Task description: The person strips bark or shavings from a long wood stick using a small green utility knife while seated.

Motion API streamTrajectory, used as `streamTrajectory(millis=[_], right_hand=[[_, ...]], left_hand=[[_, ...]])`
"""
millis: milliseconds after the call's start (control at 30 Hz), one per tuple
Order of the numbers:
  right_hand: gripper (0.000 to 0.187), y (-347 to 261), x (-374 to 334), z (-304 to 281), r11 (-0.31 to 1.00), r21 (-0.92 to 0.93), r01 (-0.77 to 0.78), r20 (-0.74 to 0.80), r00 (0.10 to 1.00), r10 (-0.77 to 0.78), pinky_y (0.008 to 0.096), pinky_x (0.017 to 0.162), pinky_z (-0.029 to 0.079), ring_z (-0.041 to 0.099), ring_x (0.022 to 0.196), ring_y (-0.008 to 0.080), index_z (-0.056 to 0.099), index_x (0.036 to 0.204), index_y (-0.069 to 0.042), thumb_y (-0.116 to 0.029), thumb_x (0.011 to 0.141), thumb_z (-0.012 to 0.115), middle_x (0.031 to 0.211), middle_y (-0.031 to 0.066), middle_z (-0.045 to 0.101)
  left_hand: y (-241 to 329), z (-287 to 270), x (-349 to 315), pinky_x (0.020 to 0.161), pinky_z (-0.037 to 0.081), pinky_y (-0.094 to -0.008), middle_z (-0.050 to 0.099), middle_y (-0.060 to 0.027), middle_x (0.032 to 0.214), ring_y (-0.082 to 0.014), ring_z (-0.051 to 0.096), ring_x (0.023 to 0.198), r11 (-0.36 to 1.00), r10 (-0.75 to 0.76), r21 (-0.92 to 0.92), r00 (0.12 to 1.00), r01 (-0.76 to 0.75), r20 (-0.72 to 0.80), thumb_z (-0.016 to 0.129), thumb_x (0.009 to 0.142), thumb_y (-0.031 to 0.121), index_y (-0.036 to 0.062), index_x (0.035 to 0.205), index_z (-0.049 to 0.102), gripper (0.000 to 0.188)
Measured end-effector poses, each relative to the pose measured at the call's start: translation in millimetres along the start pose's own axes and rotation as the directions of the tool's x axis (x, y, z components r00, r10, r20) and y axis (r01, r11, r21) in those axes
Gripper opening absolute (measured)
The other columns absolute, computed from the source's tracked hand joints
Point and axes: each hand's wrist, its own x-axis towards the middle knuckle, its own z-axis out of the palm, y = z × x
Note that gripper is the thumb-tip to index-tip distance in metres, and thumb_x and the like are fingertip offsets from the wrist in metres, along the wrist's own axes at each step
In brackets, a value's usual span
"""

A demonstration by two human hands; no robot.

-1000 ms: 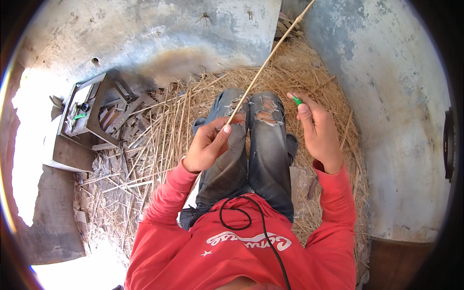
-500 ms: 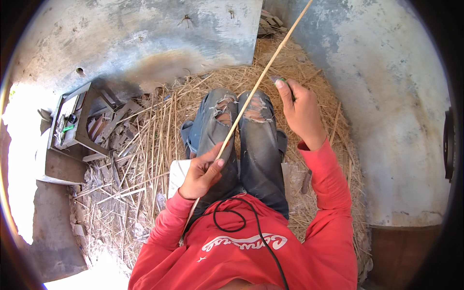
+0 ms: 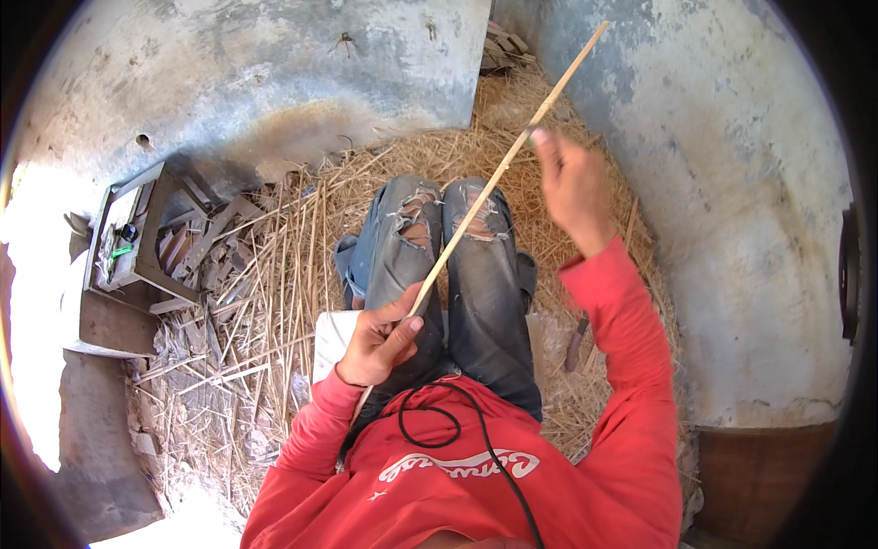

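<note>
- While a thin, pale stick [image 3: 475, 216] is pinched by the left hand [image 3: 375, 348] between thumb and fingers, it is slanted above the torn dark jeans [image 3: 489, 306], its lower part laid beside the left wrist and its upper end pointed away to the right.
- By the right hand [image 3: 576, 188], which is blurred, a small dark tool [image 3: 531, 130] is gripped at the stick's upper part; whether the stick is touched by it cannot be told.
- Loose straw [image 3: 283, 274] is strewn around the jeans.
- At the left, a green object [image 3: 122, 251] is borne by a small wooden table [image 3: 146, 272], set near the stained wall [image 3: 274, 55].
</note>
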Motion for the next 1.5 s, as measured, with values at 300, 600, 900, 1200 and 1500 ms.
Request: streamTrajectory(millis=[300,600,900,1200,1500], right_hand=[[0.05,-9.1,-1.0,15.6,0.992,0.03,0.122,0.024,0.992,-0.123,0.046,0.049,0.045,0.06,0.05,0.0366,0.073,0.094,-0.002,-0.043,0.112,0.05,0.06,0.0191,0.061],[0.058,-4.6,-13.0,34.3,0.971,0.06,0.23,0.119,0.965,-0.235,0.0496,0.052,0.045,0.061,0.053,0.0384,0.07,0.091,0.0,-0.048,0.113,0.046,0.06,0.0211,0.058],[0.049,-17.7,-22.1,46.8,0.954,0.039,0.297,0.217,0.929,-0.298,0.0485,0.055,0.051,0.066,0.057,0.0396,0.076,0.101,-0.002,-0.042,0.112,0.05,0.063,0.0206,0.064],[0.05,-30.1,-38.7,68.5,0.907,0.075,0.414,0.15,0.895,-0.42,0.0517,0.051,0.051,0.063,0.053,0.042,0.068,0.086,-0.006,-0.046,0.111,0.05,0.058,0.0189,0.061],[0.052,-28.8,-42.6,82.5,0.905,0.169,0.39,0.098,0.907,-0.41,0.0501,0.055,0.049,0.06,0.05,0.043,0.065,0.079,-0.005,-0.044,0.111,0.052,0.053,0.0191,0.056]], left_hand=[[-2.7,1.5,13.6,0.044,0.024,-0.0266,0.037,0.0059,0.06,-0.0048,0.023,0.046,0.995,-0.011,-0.102,1.0,0.01,-0.013,0.051,0.112,0.004,0.0082,0.163,0.042,0.052],[-5.4,-5.2,16.6,0.044,0.024,-0.0266,0.038,0.0059,0.061,-0.0045,0.024,0.046,0.993,-0.035,-0.117,0.999,0.031,-0.033,0.051,0.112,0.005,0.0083,0.163,0.041,0.052],[10.2,-4.9,36.3,0.044,0.025,-0.0259,0.039,0.0062,0.061,-0.0036,0.026,0.047,0.999,0.019,-0.038,0.996,-0.023,-0.092,0.053,0.111,0.003,0.0065,0.161,0.045,0.05],[21.2,-4.1,53.2,0.045,0.024,-0.0254,0.036,0.0074,0.06,-0.0036,0.026,0.046,0.998,0.038,-0.039,0.993,-0.042,-0.11,0.052,0.113,0.01,0.0061,0.162,0.042,0.051],[21.8,-5.6,63.7,0.045,0.027,-0.024,0.034,0.0082,0.059,-0.0037,0.027,0.045,0.995,0.034,-0.089,0.993,-0.044,-0.115,0.052,0.113,0.014,0.0062,0.162,0.043,0.05]])
